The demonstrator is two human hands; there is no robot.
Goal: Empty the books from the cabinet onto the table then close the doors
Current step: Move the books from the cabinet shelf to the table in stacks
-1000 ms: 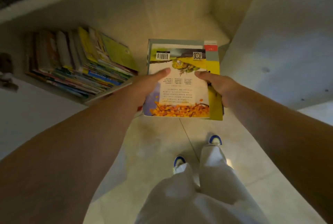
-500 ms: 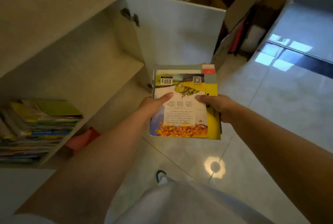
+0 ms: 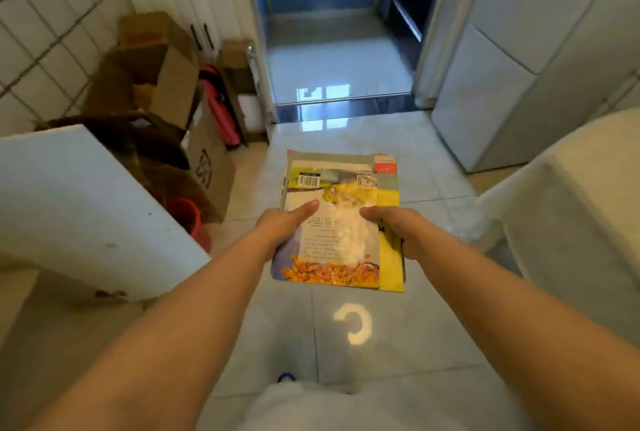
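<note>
Over the tiled floor point(image 3: 346, 337), between the open door point(image 3: 86, 208) at my left and the cloth-covered table point(image 3: 571, 222) at my right, I carry the books point(image 3: 341, 222) flat. They look thin, glossy and floppy, likely to slide apart. My left hand point(image 3: 287, 222) and right hand point(image 3: 394, 224) clamp opposite edges, thumbs on top.
</note>
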